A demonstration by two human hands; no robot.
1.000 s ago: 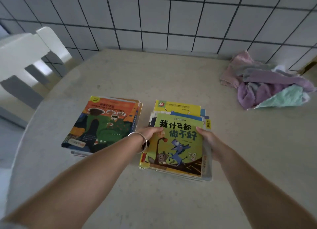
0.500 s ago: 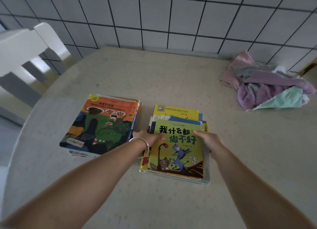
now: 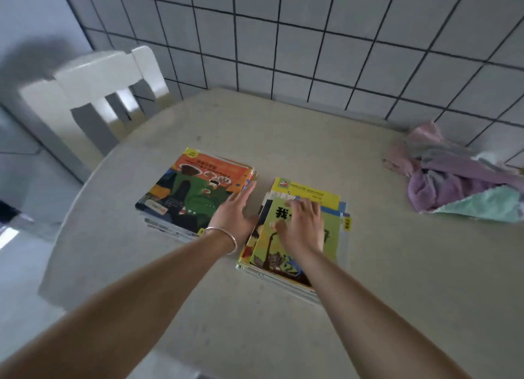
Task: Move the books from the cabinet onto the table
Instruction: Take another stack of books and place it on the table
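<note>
Two stacks of books are lying side by side on the table (image 3: 255, 336), near each other but not touching. The left stack (image 3: 184, 205) is showing an orange and green cover on top; the right stack (image 3: 334, 236) is showing a yellow-green cover with bold black characters, with a yellow book sticking out at the far end. Exact book count per stack is not readable, as only the edges are fanning out below the covers.

Two hands are reaching in. The left hand (image 3: 234, 214), wearing one silver bangle (image 3: 224, 236) at the wrist, is hovering or resting with straight fingers held together over the right edge of the left stack; contact is hard to tell. The right hand (image 3: 302, 227) is lying palm down on the right stack's top cover, fingers loosely bent at the title, covering most of the characters; whether the fingertips are pinching a page edge is unclear because of blur.

One pile of crumpled cloths (image 3: 459, 177), pink, purple and mint, is sitting at the table's far right by the tiled wall (image 3: 312, 38), partly cut off by the frame. One white chair (image 3: 93, 95) is standing at the far left, blurred.
</note>
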